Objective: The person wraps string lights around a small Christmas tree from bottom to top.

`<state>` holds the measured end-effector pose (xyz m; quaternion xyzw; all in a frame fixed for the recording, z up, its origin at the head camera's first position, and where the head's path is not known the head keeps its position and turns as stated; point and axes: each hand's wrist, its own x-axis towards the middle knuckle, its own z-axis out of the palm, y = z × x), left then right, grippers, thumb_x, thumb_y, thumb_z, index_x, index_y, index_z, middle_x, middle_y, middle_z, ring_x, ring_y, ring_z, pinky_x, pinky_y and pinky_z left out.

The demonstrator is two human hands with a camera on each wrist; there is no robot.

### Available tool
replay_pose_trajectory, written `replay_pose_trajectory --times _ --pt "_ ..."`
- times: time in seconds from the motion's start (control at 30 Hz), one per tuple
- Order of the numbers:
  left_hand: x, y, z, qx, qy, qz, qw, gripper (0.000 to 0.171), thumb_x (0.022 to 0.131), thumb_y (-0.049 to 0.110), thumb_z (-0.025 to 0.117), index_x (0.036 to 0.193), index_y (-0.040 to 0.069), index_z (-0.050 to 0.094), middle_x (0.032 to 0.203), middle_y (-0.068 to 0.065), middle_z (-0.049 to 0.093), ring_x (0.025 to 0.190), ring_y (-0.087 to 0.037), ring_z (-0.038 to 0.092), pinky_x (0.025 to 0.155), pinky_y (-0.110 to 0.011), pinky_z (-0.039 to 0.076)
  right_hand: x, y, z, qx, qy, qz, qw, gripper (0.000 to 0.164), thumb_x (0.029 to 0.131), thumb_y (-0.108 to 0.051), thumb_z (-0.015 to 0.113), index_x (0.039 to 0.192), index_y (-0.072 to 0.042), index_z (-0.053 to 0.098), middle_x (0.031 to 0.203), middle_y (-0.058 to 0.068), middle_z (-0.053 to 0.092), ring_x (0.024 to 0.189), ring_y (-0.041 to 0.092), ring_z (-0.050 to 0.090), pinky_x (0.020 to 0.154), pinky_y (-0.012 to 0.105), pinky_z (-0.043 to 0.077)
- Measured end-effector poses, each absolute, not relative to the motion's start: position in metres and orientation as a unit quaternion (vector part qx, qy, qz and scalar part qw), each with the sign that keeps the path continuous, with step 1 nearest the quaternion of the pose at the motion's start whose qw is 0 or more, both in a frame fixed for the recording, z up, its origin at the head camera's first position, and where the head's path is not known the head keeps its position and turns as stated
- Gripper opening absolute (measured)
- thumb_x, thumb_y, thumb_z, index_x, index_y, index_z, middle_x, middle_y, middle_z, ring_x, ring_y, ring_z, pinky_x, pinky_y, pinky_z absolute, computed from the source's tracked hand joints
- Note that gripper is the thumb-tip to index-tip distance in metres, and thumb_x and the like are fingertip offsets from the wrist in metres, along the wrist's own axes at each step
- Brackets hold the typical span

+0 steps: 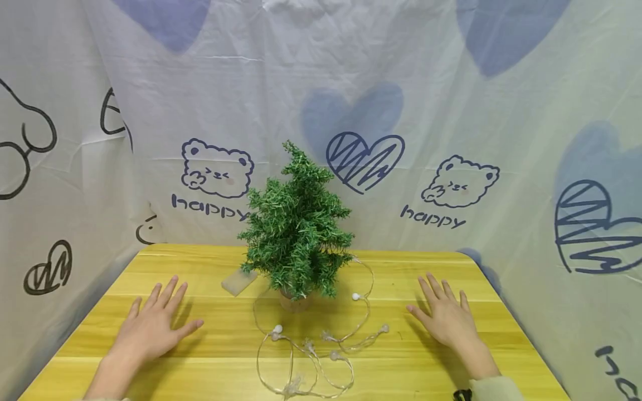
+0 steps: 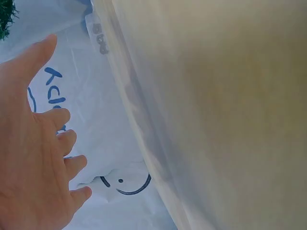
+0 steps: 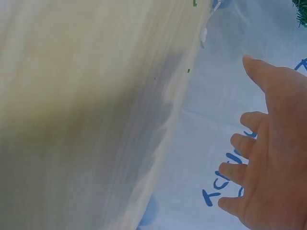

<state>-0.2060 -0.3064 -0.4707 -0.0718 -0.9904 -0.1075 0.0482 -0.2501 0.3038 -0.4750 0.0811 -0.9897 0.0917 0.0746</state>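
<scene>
The small green tree [image 1: 300, 234] stands upright on the desk [image 1: 396, 284], its pot [image 1: 295, 302] half hidden under the lowest branches. Close in front of the tree, and round its right side, the light string [image 1: 334, 355] lies in loose, crossing loops; whether it passes behind the tree is hidden. Just left of the pot lies a pale flat block [image 1: 238, 282].

Further out, the left grip [image 1: 155, 326] is to the left of the tree and the right grip [image 1: 446, 317] to its right, both released, fingers spread, holding nothing and touching neither tree nor string. Behind the tree hangs a printed cloth [image 1: 281, 83].

Handling the string well would probably mean finding a loose end first, easing the crossings apart before pulling, and steadying the tree low at its pot, since it looks light enough to tip.
</scene>
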Motion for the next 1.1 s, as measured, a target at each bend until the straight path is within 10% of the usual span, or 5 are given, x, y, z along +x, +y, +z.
replay_pose_trajectory --times 1.1 --pt "-0.180 -0.230 -0.473 -0.262 -0.957 -0.109 0.065 0.089 0.094 0.069 0.062 0.160 0.013 0.041 0.170 -0.007 0.028 0.151 -0.042 0.034 0.117 -0.068 0.029 -0.208 0.229 -0.464 0.220 -0.962 0.129 0.095 0.078 0.101 -0.056 0.061 0.164 -0.018 0.034 0.169 0.004 0.029 0.152 0.039 0.033 0.121 0.067 0.018"
